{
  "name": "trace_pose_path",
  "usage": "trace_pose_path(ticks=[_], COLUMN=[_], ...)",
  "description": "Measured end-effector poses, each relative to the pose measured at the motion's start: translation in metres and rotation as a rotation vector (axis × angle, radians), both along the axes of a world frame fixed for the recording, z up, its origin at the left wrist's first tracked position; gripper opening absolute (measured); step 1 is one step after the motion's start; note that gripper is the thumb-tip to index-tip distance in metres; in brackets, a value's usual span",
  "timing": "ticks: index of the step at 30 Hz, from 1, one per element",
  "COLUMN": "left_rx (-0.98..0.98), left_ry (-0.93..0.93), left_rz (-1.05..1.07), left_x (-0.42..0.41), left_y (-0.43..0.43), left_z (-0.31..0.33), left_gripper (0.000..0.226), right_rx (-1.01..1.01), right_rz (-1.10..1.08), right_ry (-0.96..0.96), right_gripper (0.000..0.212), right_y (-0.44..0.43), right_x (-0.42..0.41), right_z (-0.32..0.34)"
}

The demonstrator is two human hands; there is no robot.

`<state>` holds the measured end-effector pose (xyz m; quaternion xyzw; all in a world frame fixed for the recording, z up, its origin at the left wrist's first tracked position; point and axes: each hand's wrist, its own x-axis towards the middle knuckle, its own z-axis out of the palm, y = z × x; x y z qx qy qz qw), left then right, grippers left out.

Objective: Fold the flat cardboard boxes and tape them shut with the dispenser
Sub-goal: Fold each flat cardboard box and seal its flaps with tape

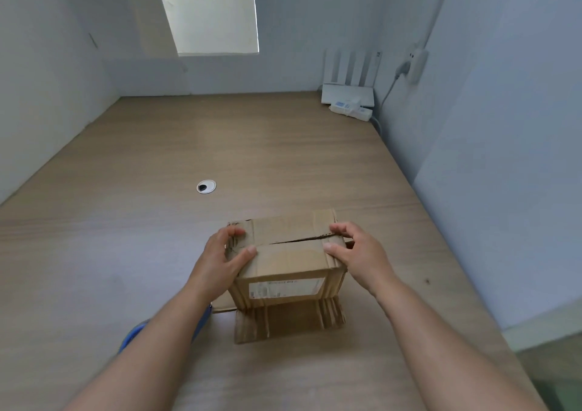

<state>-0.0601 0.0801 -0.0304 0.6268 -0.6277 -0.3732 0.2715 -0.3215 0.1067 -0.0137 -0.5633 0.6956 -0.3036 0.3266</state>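
A small brown cardboard box (288, 259) stands on the wooden table (220, 146), its two top flaps folded down and meeting at a dark seam. A white label shows on its near side, and a lower flap juts out flat toward me. My left hand (220, 261) grips the box's left top edge, thumb on the near flap and fingers over the far one. At the right top edge, my right hand (357, 251) holds the box the same way. A blue object (135, 332), partly hidden under my left forearm, lies on the table.
A white router (348, 94) and a white power strip (351, 111) sit at the far right corner, with a cable running up to a wall plug. A round cable grommet (206, 186) is set in the table's middle. White walls close the left, back and right.
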Motion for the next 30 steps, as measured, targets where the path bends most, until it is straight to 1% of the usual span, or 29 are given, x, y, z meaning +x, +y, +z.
trace_pose_path(ticks=[3,7,9,11,12,13,14,15,16,18,21,23,24,26,27,28,30], left_rx=[-0.011,0.008,-0.014,-0.110,-0.166,-0.201,-0.211,-0.207,-0.190,-0.177,-0.199,-0.194,-0.191,-0.176,-0.173,-0.193,-0.284], left_ry=[-0.008,-0.042,-0.178,-0.371,-0.457,-0.537,-0.620,-0.698,-0.762,-0.814,-0.815,-0.799,-0.798,-0.755,-0.689,-0.587,-0.357], left_rz=[0.009,0.006,-0.003,-0.005,-0.052,-0.130,-0.225,-0.314,-0.384,-0.450,-0.472,-0.480,-0.480,-0.459,-0.427,-0.360,-0.142], left_x=[0.006,0.004,0.001,-0.004,-0.009,-0.016,-0.023,-0.030,-0.035,-0.037,-0.028,-0.023,-0.023,-0.024,-0.022,-0.018,-0.002], left_y=[0.015,0.017,0.016,0.019,0.022,0.026,0.029,0.031,0.032,0.028,0.023,0.023,0.025,0.027,0.028,0.029,0.034], left_z=[-0.003,0.001,0.007,0.016,0.020,0.024,0.026,0.028,0.028,0.023,0.017,0.016,0.019,0.025,0.026,0.026,0.025], left_gripper=[0.033,0.033,0.035,0.040,0.050,0.066,0.083,0.095,0.101,0.109,0.126,0.128,0.123,0.102,0.091,0.086,0.080], right_rx=[-0.014,-0.033,-0.044,-0.050,-0.055,-0.062,-0.070,-0.074,-0.073,-0.047,0.033,0.073,0.076,0.061,0.055,0.049,0.047], right_rz=[0.000,0.001,-0.001,-0.003,-0.001,0.003,0.012,0.026,0.049,0.105,0.176,0.203,0.201,0.179,0.169,0.160,0.152], right_ry=[-0.007,0.024,0.030,0.027,0.022,0.021,0.024,0.037,0.063,0.118,0.100,0.024,-0.013,-0.074,-0.096,-0.116,-0.149], right_gripper=[0.037,0.035,0.034,0.035,0.035,0.035,0.036,0.037,0.040,0.051,0.059,0.060,0.059,0.056,0.054,0.053,0.053], right_y=[0.016,0.013,0.010,0.010,0.012,0.014,0.015,0.016,0.015,0.014,0.010,0.010,0.011,0.012,0.013,0.013,0.013], right_x=[0.003,0.005,0.007,0.008,0.009,0.011,0.014,0.017,0.019,0.021,0.017,0.014,0.014,0.015,0.015,0.016,0.015], right_z=[-0.007,-0.009,-0.007,-0.007,-0.007,-0.007,-0.007,-0.006,-0.006,-0.003,0.000,-0.001,-0.003,-0.005,-0.006,-0.006,-0.007])
